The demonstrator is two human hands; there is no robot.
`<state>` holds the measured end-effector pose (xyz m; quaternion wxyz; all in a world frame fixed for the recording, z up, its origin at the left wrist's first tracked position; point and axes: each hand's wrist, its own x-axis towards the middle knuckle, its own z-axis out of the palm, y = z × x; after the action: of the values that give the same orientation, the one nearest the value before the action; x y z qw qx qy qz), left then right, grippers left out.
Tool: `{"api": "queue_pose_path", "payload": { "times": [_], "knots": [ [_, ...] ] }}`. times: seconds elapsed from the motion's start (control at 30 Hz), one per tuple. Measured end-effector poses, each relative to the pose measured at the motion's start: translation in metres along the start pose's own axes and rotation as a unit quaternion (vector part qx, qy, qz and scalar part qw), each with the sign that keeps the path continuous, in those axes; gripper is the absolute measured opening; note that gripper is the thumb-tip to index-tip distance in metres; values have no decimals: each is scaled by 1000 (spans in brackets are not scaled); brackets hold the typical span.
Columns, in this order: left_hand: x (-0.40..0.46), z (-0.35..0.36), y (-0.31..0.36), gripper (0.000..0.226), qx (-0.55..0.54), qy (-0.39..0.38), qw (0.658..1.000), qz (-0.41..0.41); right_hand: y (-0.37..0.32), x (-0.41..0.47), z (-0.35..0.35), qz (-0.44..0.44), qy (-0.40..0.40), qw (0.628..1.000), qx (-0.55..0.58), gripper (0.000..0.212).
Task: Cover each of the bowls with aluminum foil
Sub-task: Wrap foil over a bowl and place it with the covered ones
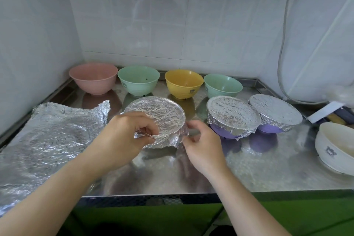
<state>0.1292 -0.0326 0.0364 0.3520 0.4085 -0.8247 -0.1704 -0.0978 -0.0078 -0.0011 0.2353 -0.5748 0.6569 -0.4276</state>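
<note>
Both hands, left (132, 134) and right (199, 140), pinching foil skirt (162, 142) at the centre bowl's near rim; bare counter (162, 176) in front.

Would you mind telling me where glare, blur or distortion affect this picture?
Head view: wide-angle bending curves the counter edge and walls; bowls reflect in the shiny steel counter; the crinkled foil sheet glints; an object at the right edge is blurred.
</note>
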Motion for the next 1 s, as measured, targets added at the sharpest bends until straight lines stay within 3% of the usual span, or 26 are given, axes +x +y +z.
{"api": "queue_pose_path", "payload": {
  "times": [0.13, 0.23, 0.47, 1.0],
  "knots": [
    [1, 2, 6, 36, 60, -29, 997, 29, -5, -4, -2, -21, -26, 999, 22, 31],
    [7, 22, 16, 35, 73, 12, 996, 55, -9, -6, -1, -37, -43, 998, 14, 35],
    [20, 61, 18, 16, 100, 62, 991, 68, -2, -1, 13, -35, -9, 998, -42, 24],
    [19, 61, 15, 22, 110, 70, 990, 62, 8, -3, 24, -83, 61, 988, -112, 10]
  ]
}}
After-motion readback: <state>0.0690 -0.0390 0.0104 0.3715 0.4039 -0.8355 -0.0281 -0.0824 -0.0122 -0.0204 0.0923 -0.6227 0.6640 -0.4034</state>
